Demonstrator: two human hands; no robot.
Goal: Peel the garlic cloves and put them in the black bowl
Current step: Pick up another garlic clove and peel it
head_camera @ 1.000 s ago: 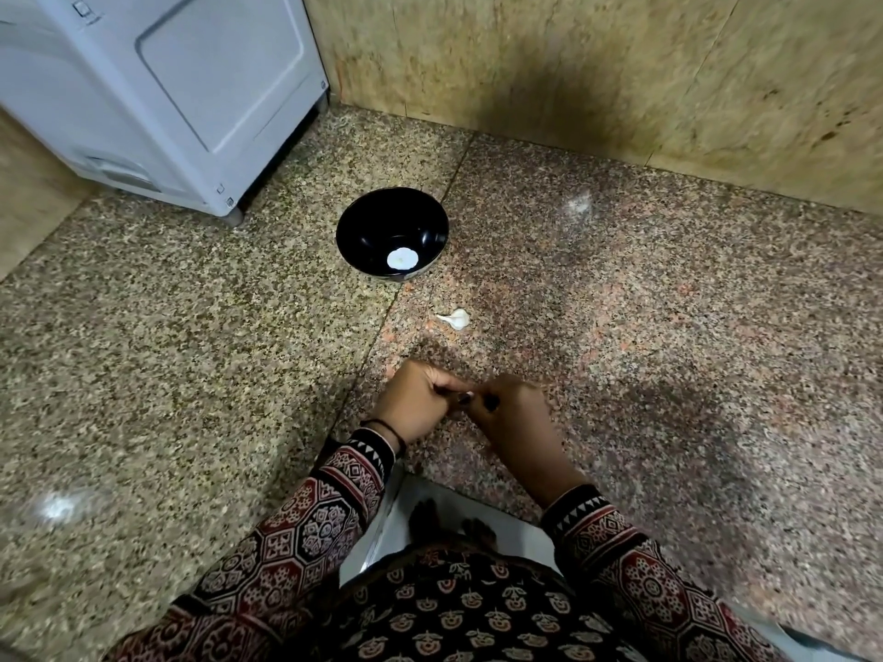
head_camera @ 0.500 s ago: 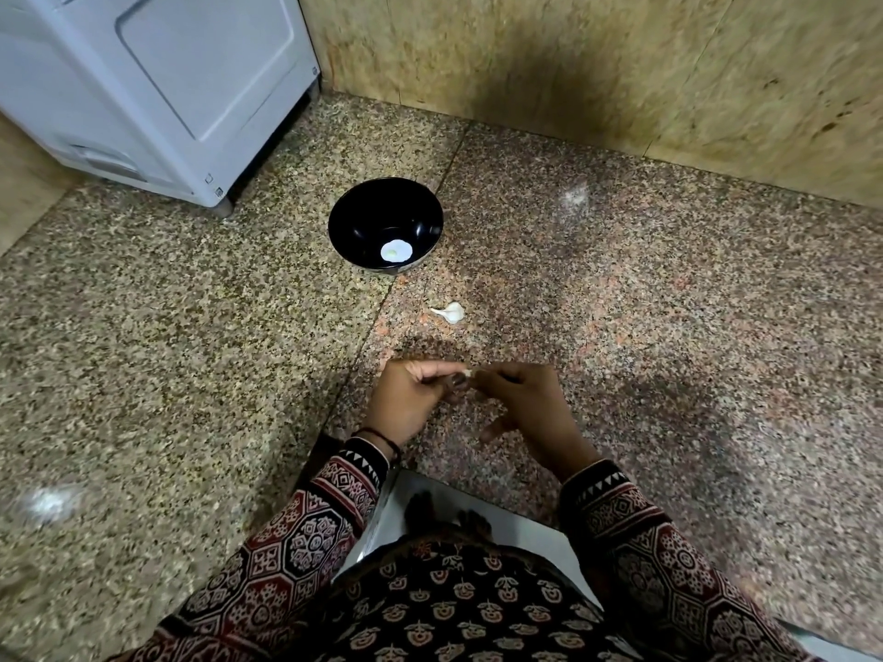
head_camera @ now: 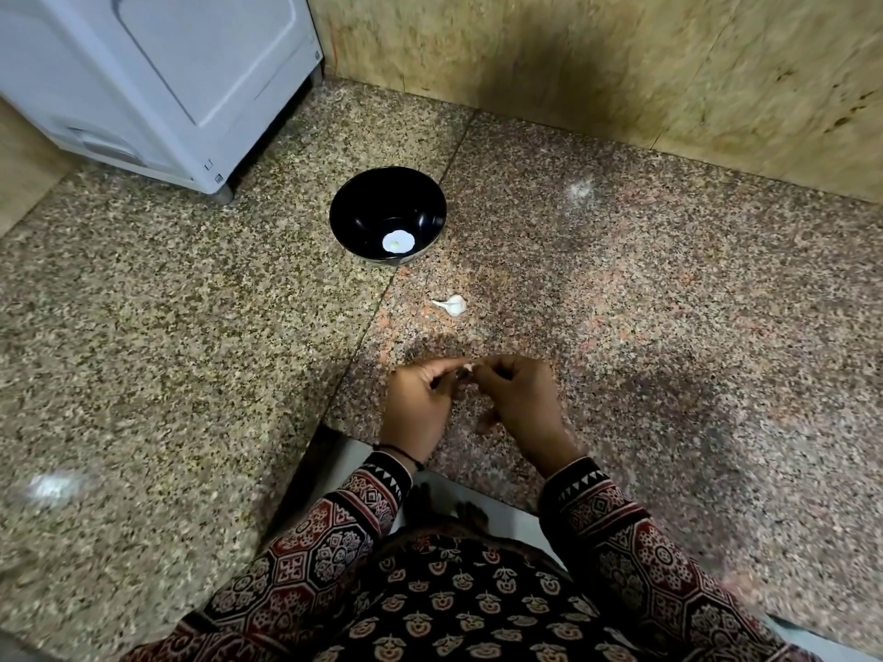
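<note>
My left hand [head_camera: 418, 406] and my right hand [head_camera: 518, 398] meet fingertip to fingertip low over the granite counter. Between them they pinch a small white garlic clove [head_camera: 468, 366], mostly hidden by the fingers. Another garlic clove [head_camera: 451, 304], still in its skin, lies on the counter just beyond my hands. The black bowl [head_camera: 363, 210] stands farther back, a white patch showing at its bottom; whether that is a clove or a reflection I cannot tell.
A white appliance [head_camera: 157, 78] stands at the back left, close to the bowl. A tan stone wall [head_camera: 621, 74] closes the back. The counter's front edge [head_camera: 478, 489] runs just below my wrists, with pale floor beneath.
The view has shifted slightly. My hands stay together on the clove; the right hand's fingers have curled in closer over it.
</note>
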